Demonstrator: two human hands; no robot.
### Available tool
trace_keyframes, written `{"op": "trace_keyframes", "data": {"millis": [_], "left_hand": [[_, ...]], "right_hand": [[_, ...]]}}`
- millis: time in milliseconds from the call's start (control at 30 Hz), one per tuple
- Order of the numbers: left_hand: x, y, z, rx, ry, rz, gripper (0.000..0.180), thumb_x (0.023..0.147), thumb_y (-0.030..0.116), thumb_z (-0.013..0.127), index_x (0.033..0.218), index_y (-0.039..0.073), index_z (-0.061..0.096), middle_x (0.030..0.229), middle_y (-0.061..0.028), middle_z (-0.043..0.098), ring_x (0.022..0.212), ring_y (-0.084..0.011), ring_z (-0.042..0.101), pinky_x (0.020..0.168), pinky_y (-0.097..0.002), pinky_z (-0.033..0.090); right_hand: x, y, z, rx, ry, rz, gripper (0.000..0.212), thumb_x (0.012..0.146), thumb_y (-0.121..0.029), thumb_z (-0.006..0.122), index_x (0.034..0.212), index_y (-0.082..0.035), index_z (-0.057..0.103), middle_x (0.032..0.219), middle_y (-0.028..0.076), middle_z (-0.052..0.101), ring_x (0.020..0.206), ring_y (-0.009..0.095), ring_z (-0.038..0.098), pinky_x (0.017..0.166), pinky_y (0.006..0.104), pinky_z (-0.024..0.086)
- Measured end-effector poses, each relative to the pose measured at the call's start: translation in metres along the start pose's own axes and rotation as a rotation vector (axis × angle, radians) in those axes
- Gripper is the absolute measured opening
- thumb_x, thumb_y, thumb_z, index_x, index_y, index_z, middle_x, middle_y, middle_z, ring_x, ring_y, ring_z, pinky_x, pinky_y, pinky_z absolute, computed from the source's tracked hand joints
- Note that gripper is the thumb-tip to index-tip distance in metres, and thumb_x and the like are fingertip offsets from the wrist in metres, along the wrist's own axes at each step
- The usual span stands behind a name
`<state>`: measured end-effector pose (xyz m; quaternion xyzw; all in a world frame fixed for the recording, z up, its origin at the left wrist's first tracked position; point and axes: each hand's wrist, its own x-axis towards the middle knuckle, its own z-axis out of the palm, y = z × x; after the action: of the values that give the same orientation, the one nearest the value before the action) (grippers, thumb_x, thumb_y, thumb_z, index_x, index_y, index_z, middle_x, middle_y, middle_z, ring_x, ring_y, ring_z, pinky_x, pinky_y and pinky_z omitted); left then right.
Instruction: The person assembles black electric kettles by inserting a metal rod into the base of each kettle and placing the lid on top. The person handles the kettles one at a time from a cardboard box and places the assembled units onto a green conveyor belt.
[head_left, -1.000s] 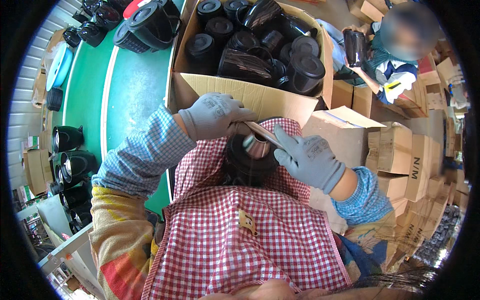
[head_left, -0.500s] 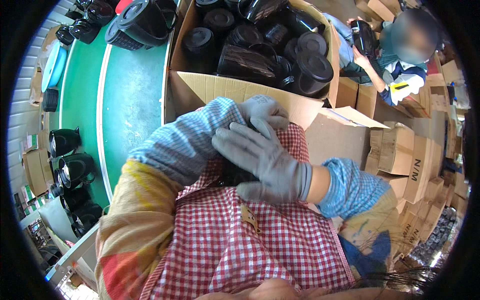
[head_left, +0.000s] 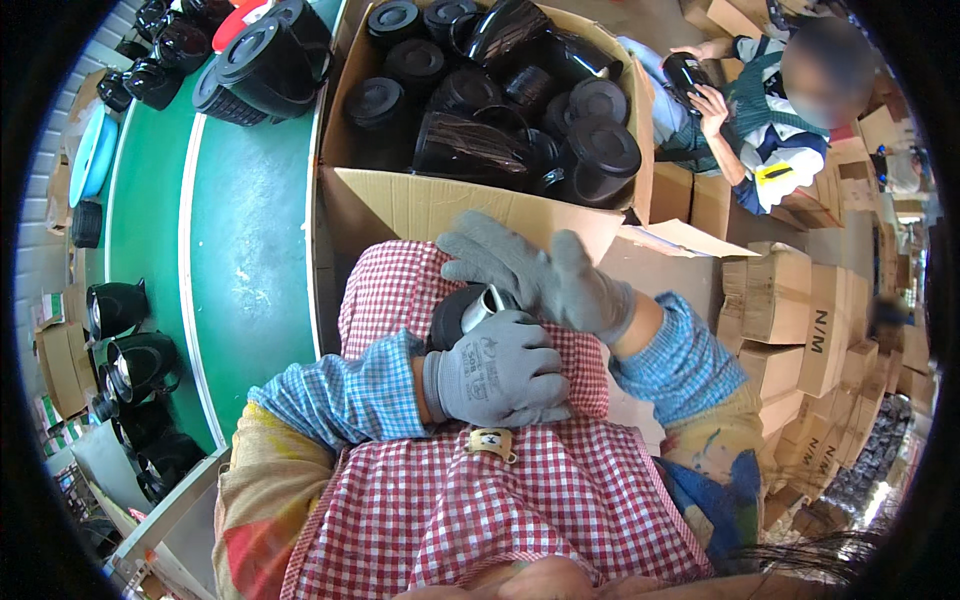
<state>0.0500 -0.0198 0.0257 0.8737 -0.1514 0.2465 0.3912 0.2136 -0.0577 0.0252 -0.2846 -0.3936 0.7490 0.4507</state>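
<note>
My left hand (head_left: 497, 370), in a grey work glove, lies over my lap with its fingers curled. It closes on a black rounded item (head_left: 449, 318) with a shiny silvery part; most of this item is hidden beneath the gloves, so its kind does not show. Just beyond, my right hand (head_left: 545, 275), also gloved in grey, is stretched flat with the thumb apart, over the item's far side. Whether the right hand touches it cannot be made out. A red-and-white checked apron (head_left: 400, 500) covers my lap.
Ahead, an open cardboard box (head_left: 450, 205) holds several black lidded jugs (head_left: 600, 160). On the left runs a green table (head_left: 250, 240) with more black jugs (head_left: 275, 65) and pots (head_left: 140, 360). Stacked cartons (head_left: 780, 300) stand right. A co-worker (head_left: 770, 120) handles a black vessel (head_left: 684, 75).
My left hand has drawn back from near the box flap to my lap, on the near side of the black item. The right hand has shifted forward and rightward. The view has moved slightly.
</note>
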Motion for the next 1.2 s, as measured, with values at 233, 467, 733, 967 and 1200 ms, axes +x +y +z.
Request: {"op": "trace_keyframes", "data": {"millis": [233, 467, 733, 967, 1200], "left_hand": [[0.004, -0.015, -0.007, -0.126, 0.044, -0.007, 0.02, 0.086, 0.031, 0.077, 0.094, 0.014, 0.074, 0.075, -0.0002, 0.064, 0.071, -0.0186, 0.062, 0.064, -0.0361, 0.045], [-0.038, -0.031, -0.043, -1.03, 0.194, -0.026, 0.023, 0.098, 0.019, 0.066, 0.09, -0.003, 0.071, 0.094, -0.0197, 0.07, 0.09, -0.0326, 0.065, 0.079, -0.0492, 0.051], [0.017, 0.021, -0.094, -0.077, -0.289, -0.861, 0.036, 0.095, 0.024, 0.061, 0.123, 0.001, 0.061, 0.105, -0.0204, 0.069, 0.103, -0.0403, 0.066, 0.089, -0.0454, 0.054], [-0.024, -0.052, -0.075, -0.056, -0.475, -0.834, 0.041, 0.102, 0.037, 0.051, 0.117, 0.004, 0.068, 0.089, -0.0195, 0.071, 0.082, -0.0335, 0.072, 0.075, -0.0422, 0.058], [-0.009, -0.045, -0.085, -0.066, -0.564, -0.741, 0.034, 0.102, 0.033, 0.052, 0.105, 0.004, 0.068, 0.082, -0.0194, 0.068, 0.075, -0.0361, 0.069, 0.069, -0.045, 0.056]], "right_hand": [[0.046, 0.065, -0.073, -0.95, 0.094, -0.465, 0.058, 0.108, -0.05, 0.031, 0.105, -0.009, 0.072, 0.097, 0.011, 0.07, 0.095, 0.032, 0.058, 0.098, 0.0417, 0.041], [-0.065, 0.024, -0.006, -1.443, 0.428, -0.087, 0.065, 0.081, -0.07, 0.065, 0.111, -0.012, 0.072, 0.091, 0.01, 0.071, 0.088, 0.03, 0.066, 0.084, 0.0432, 0.05], [-0.029, -0.001, -0.035, -1.39, 0.099, 0.323, 0.055, 0.084, -0.066, 0.063, 0.1, -0.014, 0.07, 0.09, 0.011, 0.072, 0.088, 0.035, 0.069, 0.078, 0.0468, 0.052], [-0.049, 0.015, 0.017, -1.49, 0.474, 0.3, 0.055, 0.093, -0.063, 0.054, 0.115, -0.014, 0.065, 0.086, 0.016, 0.07, 0.081, 0.036, 0.07, 0.07, 0.0486, 0.054], [-0.038, -0.012, -0.062, -1.442, -0.113, -0.264, 0.07, 0.098, -0.057, 0.051, 0.15, -0.011, 0.045, 0.139, 0.022, 0.056, 0.125, 0.039, 0.056, 0.105, 0.051, 0.043]]}}
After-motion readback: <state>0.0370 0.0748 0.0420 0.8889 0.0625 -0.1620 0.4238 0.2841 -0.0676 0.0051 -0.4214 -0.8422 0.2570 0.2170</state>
